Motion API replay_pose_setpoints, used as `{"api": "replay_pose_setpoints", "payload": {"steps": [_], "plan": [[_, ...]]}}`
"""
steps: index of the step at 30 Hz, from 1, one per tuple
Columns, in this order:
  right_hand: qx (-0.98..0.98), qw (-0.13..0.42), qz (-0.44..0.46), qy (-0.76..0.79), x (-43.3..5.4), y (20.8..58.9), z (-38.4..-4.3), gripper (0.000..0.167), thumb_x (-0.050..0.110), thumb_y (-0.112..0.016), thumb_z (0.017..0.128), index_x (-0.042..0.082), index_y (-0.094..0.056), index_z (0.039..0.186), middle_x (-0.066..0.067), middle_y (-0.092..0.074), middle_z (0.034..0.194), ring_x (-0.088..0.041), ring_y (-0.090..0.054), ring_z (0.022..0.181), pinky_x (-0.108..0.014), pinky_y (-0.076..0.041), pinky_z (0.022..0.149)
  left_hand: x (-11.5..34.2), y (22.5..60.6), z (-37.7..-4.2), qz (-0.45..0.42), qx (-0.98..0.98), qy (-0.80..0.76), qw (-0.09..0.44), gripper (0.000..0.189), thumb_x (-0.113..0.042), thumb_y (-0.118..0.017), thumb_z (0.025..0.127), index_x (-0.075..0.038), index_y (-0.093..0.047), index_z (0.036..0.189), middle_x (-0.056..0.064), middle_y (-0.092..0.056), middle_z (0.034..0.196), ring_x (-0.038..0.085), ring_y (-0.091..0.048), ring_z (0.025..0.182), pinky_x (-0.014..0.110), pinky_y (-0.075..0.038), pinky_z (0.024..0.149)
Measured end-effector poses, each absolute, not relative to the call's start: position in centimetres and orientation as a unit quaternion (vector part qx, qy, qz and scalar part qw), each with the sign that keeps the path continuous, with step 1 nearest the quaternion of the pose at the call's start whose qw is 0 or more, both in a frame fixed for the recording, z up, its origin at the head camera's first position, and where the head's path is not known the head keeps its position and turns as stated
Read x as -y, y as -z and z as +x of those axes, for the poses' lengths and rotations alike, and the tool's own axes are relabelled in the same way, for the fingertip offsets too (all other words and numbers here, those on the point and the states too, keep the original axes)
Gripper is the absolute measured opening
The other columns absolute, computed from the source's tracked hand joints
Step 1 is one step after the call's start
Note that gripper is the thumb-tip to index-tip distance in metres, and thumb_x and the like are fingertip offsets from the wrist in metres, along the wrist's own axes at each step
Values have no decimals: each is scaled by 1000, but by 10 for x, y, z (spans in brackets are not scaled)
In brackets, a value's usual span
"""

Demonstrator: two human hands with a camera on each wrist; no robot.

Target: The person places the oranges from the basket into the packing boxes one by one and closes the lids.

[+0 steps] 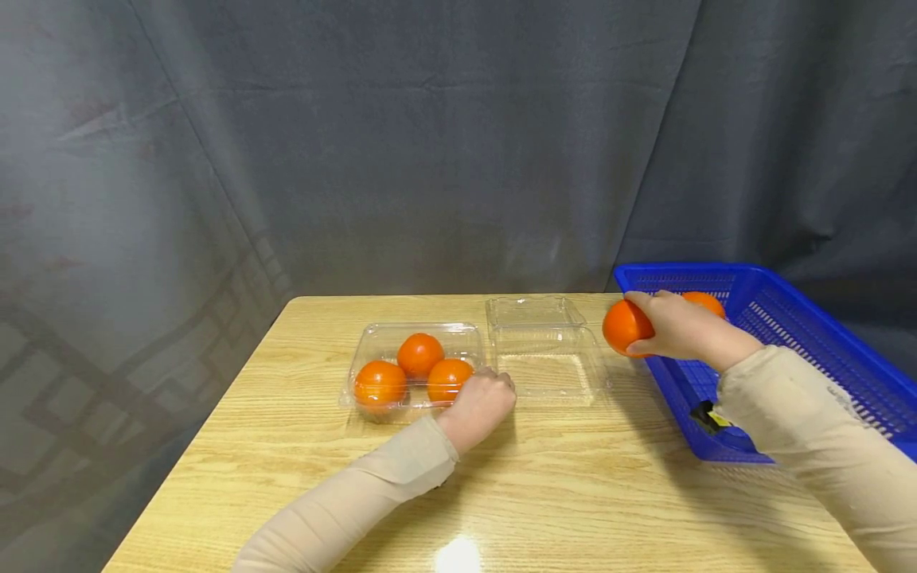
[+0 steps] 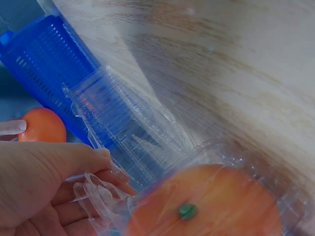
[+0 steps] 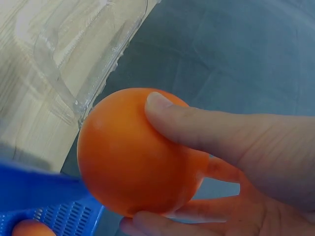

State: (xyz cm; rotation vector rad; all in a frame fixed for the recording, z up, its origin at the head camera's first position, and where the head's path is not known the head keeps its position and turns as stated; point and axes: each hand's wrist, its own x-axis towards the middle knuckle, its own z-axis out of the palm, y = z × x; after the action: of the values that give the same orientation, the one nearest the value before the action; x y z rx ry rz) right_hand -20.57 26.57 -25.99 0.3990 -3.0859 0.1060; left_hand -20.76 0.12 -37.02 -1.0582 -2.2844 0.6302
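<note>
Gripped between thumb and fingers of my right hand [image 1: 677, 325] is an orange [image 3: 140, 152], held in the air over the near-left rim of a blue basket [image 1: 662, 394]. My left hand [image 1: 481, 406] pinches the rim of clear plastic at the border between two see-through fruit boxes. One fruit box [image 1: 365, 334] has three oranges [image 1: 420, 355] inside; an orange with a green stem end [image 2: 206, 201] shows through its plastic in the left wrist view. To its right stands the other fruit box [image 1: 548, 374], its lid [image 1: 537, 310] folded back and no fruit in it.
Another orange [image 1: 704, 302] lies in the basket, partly behind my right hand. A black and yellow item [image 1: 709, 417] is by the basket's near-left side. A dark curtain [image 1: 444, 159] hangs behind the wooden table [image 1: 573, 493].
</note>
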Motion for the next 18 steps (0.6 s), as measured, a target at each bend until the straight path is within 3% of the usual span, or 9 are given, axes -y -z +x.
{"api": "replay_pose_setpoints", "payload": {"steps": [5, 13, 18], "plan": [[991, 9, 129, -32, -261, 262, -206, 75, 24, -78, 72, -10, -44, 130, -32, -61, 105, -44, -57, 93, -60, -49, 78, -1, 371, -208, -393, 846, -230, 277, 11, -9, -69, 77, -19, -71, 80, -10, -66, 72, 0, -57, 60, 10, -47, 57], [987, 11, 156, -37, -252, 267, -208, 72, 22, -79, 72, -11, -45, 126, -28, -64, 96, -39, -59, 85, -53, -52, 75, -1, 372, -208, -394, 844, -223, 288, 12, -8, -68, 76, -20, -71, 77, -10, -64, 69, 0, -55, 59, 11, -46, 56], [987, 7, 157, -40, -246, 270, -208, 72, 23, -79, 71, -11, -46, 126, -29, -62, 99, -39, -59, 87, -52, -52, 76, -1, 372, -208, -391, 842, -228, 293, 12, -8, -68, 76, -20, -70, 76, -10, -63, 68, 0, -55, 58, 10, -46, 55]]}}
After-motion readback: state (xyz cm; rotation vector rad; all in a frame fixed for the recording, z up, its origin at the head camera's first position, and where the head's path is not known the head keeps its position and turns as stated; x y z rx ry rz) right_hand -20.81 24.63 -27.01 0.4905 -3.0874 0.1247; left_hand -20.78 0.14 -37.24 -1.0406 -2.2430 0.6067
